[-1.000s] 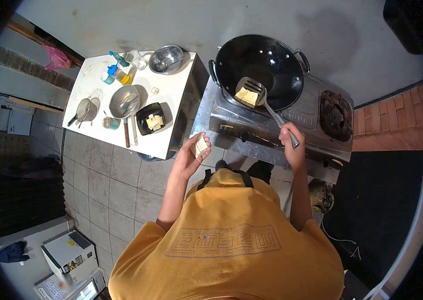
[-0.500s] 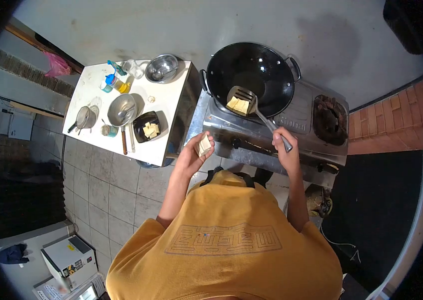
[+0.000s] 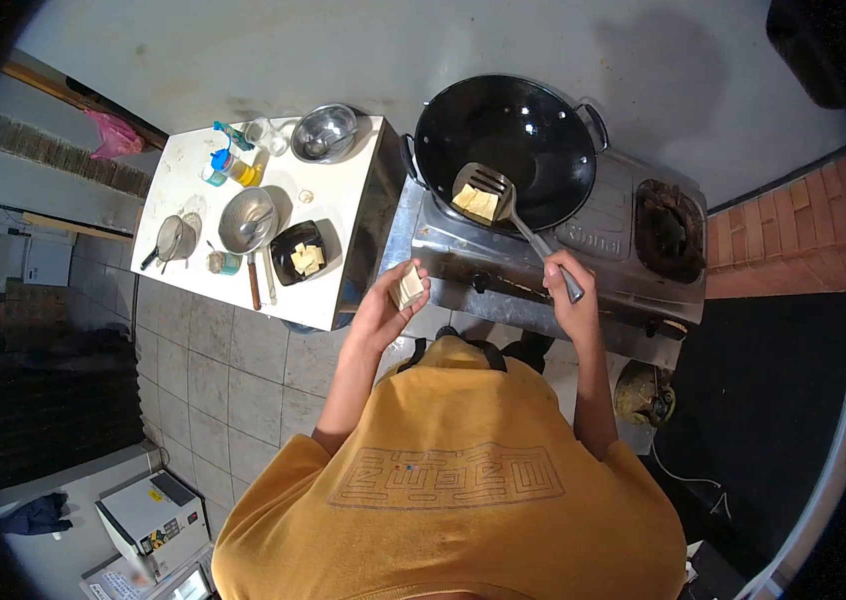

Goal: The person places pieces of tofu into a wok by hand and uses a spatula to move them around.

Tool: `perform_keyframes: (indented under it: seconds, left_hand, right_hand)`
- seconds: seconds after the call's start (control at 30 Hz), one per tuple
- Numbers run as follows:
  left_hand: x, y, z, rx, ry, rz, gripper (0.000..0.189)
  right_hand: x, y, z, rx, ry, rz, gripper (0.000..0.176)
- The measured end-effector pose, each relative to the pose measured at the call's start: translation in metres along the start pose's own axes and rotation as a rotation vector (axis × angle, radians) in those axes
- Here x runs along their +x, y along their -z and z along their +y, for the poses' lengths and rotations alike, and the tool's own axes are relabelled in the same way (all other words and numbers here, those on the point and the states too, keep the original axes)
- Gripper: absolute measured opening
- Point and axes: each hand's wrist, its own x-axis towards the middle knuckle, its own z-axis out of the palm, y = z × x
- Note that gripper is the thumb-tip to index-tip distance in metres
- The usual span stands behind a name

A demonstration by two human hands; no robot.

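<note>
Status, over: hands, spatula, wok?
Left hand holds pale slices. Right hand grips spatula, two slices on blade, over wok. Black dish of more slices on white table.

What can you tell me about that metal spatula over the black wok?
The spatula is a slotted turner of shiny grey metal: a broad flat blade, slotted at its far end, on a long thin handle. The right hand grips the handle's end, and it slants from there over the near rim of the black wok. The blade sits roughly level and carries flat pale yellow slices. Whether it touches the wok cannot be told.
</note>
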Motion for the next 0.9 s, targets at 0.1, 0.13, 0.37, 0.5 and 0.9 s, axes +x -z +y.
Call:
perform_keyframes:
  seconds: [0.1, 0.13, 0.37, 0.5, 0.9]
  left_hand:
    - [0.0, 0.005, 0.001, -0.02, -0.014, -0.001, 0.029]
    - [0.0, 0.007, 0.002, -0.016, -0.021, 0.005, 0.029]
    - [0.003, 0.005, 0.003, 0.014, 0.005, -0.006, 0.027]
    - [0.008, 0.0, 0.001, 0.014, 0.012, 0.001, 0.027]
    - [0.013, -0.008, -0.006, -0.004, -0.008, -0.006, 0.03]
  right_hand:
    - [0.0, -0.006, 0.003, 0.02, -0.045, 0.008, 0.019]
    - [0.001, -0.008, 0.004, 0.021, -0.046, 0.008, 0.019]
    - [0.001, -0.001, 0.009, 0.061, -0.037, 0.013, 0.023]
    - [0.002, 0.01, 0.006, 0.053, -0.102, -0.031, 0.02]
    - [0.023, 0.064, -0.031, -0.174, 0.059, -0.26, 0.014]
